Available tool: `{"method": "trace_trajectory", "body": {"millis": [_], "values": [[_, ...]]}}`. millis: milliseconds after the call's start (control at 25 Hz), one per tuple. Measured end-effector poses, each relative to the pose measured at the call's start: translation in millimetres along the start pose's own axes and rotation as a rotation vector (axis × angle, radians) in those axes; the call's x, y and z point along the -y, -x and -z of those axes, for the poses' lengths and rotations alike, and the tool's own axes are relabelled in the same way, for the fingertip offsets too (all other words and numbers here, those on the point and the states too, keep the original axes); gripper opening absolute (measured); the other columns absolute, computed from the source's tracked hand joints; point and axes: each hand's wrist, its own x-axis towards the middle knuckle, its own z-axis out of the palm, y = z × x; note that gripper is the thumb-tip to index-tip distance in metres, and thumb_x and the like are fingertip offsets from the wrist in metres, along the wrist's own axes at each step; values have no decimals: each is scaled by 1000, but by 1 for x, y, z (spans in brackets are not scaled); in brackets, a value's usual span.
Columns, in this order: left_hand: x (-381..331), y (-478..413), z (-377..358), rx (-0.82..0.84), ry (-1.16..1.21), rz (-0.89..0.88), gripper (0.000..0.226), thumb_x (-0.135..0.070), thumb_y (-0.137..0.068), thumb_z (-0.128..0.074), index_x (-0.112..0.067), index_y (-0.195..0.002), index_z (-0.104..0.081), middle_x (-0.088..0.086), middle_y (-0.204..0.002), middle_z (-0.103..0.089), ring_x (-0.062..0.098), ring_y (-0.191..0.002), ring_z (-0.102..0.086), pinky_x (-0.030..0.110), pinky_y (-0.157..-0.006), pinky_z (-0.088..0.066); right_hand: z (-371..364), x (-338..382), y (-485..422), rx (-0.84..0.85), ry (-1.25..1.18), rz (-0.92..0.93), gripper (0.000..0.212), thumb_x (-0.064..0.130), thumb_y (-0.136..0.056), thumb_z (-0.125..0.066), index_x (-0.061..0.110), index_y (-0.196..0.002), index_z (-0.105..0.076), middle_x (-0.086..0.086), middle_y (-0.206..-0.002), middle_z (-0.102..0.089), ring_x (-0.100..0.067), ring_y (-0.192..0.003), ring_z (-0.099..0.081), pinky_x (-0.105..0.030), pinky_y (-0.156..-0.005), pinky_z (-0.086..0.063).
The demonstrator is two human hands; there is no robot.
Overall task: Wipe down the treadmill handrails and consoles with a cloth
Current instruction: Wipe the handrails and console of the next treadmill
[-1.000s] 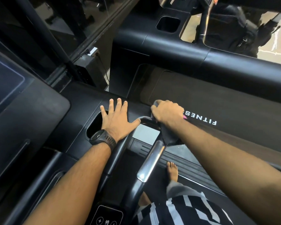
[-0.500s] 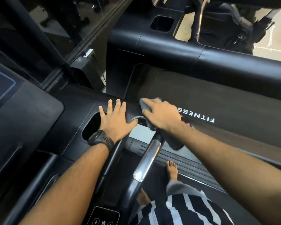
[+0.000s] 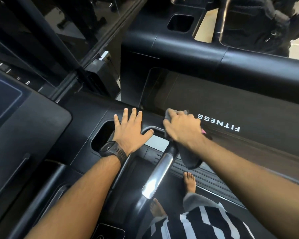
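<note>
Clutching the cloth [image 3: 188,158], right hand [image 3: 183,129] tops the handrail [image 3: 158,178] pointing away; left hand [image 3: 131,132] spread flat.

There are two hands [image 3: 130,132] [image 3: 184,129], one cloth [image 3: 189,158], one wristwatch [image 3: 110,150] and two bare feet [image 3: 190,181] [image 3: 156,210].

A dark grey cloth [image 3: 189,158] is bunched under the right hand [image 3: 183,129], which grips it against the top bend of a treadmill handrail [image 3: 171,150]. One crumpled edge shows past the fingertips, and a loose tail hangs below the wrist. The handrail, a black bar with a bright silver plate [image 3: 156,177] set into it, runs from beneath that hand back toward the person. The matte black console [image 3: 86,114] lies under the flat, spread left hand [image 3: 129,131], with an oval recess [image 3: 102,135] sunk just beside the little finger.
</note>
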Motion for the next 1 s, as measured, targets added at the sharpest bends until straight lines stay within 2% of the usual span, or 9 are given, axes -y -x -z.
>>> {"method": "trace_trajectory", "body": {"millis": [120,240,360,440,560,680,760,880,1000], "values": [[-6,-1,-1,-9,-13,-10,86,-69,-90,-36,-20,-157,-13,2,-166,-5,29,-152,5,61,-119,-2,-4,-2,-3,-41,-60,248,55,55,-99,-34,36,-150,-36,-1,-147,-50,-38,-120,-55,-48,-94,-43],[-11,-3,2,3,-1,-11,83,-68,-91,-36,-20,-156,-16,1,-166,-8,27,-152,4,61,-119,-2,17,-18,-39,238,-201,-33,47,50,-99,-34,32,-140,-48,-8,-143,-55,-39,-126,-54,-48,-100,-42],[-19,-8,3,-4,1,-8,80,-67,-91,-36,-21,-155,-21,1,-165,-14,27,-152,0,60,-119,-2,-4,-17,6,-9,-13,141,54,53,-100,-33,29,-148,-39,-4,-145,-51,-38,-118,-56,-48,-93,-44],[-25,-10,2,-8,-1,-8,79,-67,-91,-35,-21,-155,-22,1,-164,-15,27,-152,-2,60,-119,-2,-5,-23,0,6,-66,292,58,54,-100,-34,33,-154,-32,-1,-151,-47,-37,-120,-55,-47,-95,-45],[-25,-9,1,11,8,-7,79,-67,-91,-32,-22,-155,-20,0,-165,-13,25,-152,0,59,-120,0,16,-32,-35,256,-216,-52,47,49,-98,-36,31,-139,-48,-8,-141,-57,-38,-124,-54,-49,-100,-45],[-26,-6,3,11,0,-15,78,-65,-92,-31,-23,-156,-19,-1,-165,-12,24,-152,1,58,-120,1,0,-29,8,23,-5,151,57,56,-99,-32,28,-149,-37,-5,-148,-49,-38,-119,-55,-50,-94,-44],[-28,-6,3,3,-10,-40,77,-65,-93,-33,-22,-156,-20,-1,-165,-13,24,-152,-1,58,-120,-1,0,-33,4,42,-40,305,62,59,-99,-33,34,-155,-29,-1,-155,-42,-37,-123,-54,-48,-97,-44],[-28,-6,4,24,-7,-65,77,-66,-92,-33,-23,-155,-21,-1,-164,-15,24,-152,-2,58,-120,-2,19,-38,-31,251,-172,-81,50,52,-96,-37,29,-138,-52,-8,-140,-58,-39,-123,-56,-47,-99,-46],[-28,-4,4,11,-2,-73,79,-68,-91,-31,-23,-155,-22,-1,-164,-15,23,-152,-3,58,-120,-1,0,-32,14,-9,50,87,58,57,-98,-32,29,-148,-40,-4,-145,-52,-38,-119,-55,-47,-94,-45]]}}
